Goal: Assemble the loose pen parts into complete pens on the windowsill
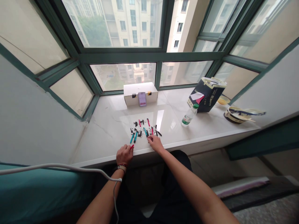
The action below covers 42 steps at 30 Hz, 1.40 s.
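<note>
Several small pen-like parts (pixel 144 128), black, teal and red, lie scattered on the white marble windowsill (pixel 109 124). My left hand (pixel 124 154) rests at the sill's front edge, its fingers closed on a small red piece (pixel 132 146). My right hand (pixel 155 143) reaches to the near side of the pile, fingertips pinching at a small piece (pixel 148 139) that I cannot make out. Two teal pieces (pixel 134 137) lie just beyond my left hand.
A white box (pixel 130 90) with a purple phone (pixel 142 99) leaning on it stands at the back by the window. A plastic bottle (pixel 189 116), a dark paper bag (pixel 205 93) and a bowl with chopsticks (pixel 237 114) sit to the right. A white cable (pixel 58 167) crosses my left arm.
</note>
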Motion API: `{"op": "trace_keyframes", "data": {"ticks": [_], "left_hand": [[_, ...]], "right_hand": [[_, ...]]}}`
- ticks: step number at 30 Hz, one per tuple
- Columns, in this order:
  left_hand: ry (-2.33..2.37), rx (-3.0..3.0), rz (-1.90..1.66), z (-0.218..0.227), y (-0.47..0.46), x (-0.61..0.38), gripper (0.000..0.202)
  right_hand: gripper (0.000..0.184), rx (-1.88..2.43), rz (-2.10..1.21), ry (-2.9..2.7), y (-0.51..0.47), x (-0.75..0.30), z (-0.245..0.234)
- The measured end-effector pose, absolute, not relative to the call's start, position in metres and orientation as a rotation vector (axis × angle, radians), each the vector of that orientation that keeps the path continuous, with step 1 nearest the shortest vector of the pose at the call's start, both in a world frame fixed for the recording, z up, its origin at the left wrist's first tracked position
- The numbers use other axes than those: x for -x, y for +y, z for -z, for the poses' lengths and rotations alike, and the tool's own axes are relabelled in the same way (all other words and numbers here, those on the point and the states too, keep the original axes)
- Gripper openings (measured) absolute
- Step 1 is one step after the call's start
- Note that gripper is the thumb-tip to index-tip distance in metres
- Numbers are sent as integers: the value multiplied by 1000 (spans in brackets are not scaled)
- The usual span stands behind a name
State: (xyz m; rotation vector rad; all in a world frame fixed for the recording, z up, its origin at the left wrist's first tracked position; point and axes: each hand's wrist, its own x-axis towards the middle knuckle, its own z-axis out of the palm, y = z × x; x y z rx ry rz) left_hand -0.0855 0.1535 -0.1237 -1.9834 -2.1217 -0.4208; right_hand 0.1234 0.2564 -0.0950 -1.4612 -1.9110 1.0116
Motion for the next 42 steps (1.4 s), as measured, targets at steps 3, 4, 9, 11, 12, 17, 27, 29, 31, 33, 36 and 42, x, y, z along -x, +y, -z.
{"op": "trace_keyframes", "data": {"ticks": [3, 4, 9, 11, 12, 17, 27, 29, 31, 33, 36, 42], "left_hand": [[-2105, 1969, 421, 127, 154, 87, 33], [-2101, 1969, 425, 128, 154, 87, 33], [-2097, 1969, 478, 132, 154, 88, 32], [-2115, 1976, 519, 133, 154, 88, 31], [-2127, 1982, 546, 133, 154, 88, 31], [-2206, 2004, 877, 134, 154, 90, 27], [-2671, 1418, 2208, 120, 172, 108, 46], [-2707, 1153, 2512, 114, 178, 112, 50], [-2694, 979, 2684, 106, 182, 114, 53], [-2622, 1000, 2781, 97, 184, 115, 54], [-2470, 1180, 2920, 78, 184, 114, 53], [-2361, 1677, 2882, 45, 182, 110, 53]], "right_hand": [[13, 1430, -969, -2019, 256, -118, 90], [13, 1428, -951, -2036, 255, -117, 89], [16, 1563, -825, -1877, 254, -135, 101], [15, 1611, -858, -1764, 258, -152, 111], [15, 1600, -927, -1709, 262, -160, 116], [19, 1452, -1391, -1372, 280, -178, 130], [15, 1488, -1428, -1288, 286, -173, 133], [14, 1507, -1410, -1296, 286, -172, 132], [14, 1519, -1398, -1305, 285, -172, 132], [13, 1527, -1390, -1311, 285, -171, 131], [13, 1535, -1380, -1316, 284, -170, 130], [13, 1534, -1373, -1331, 283, -170, 128]]}}
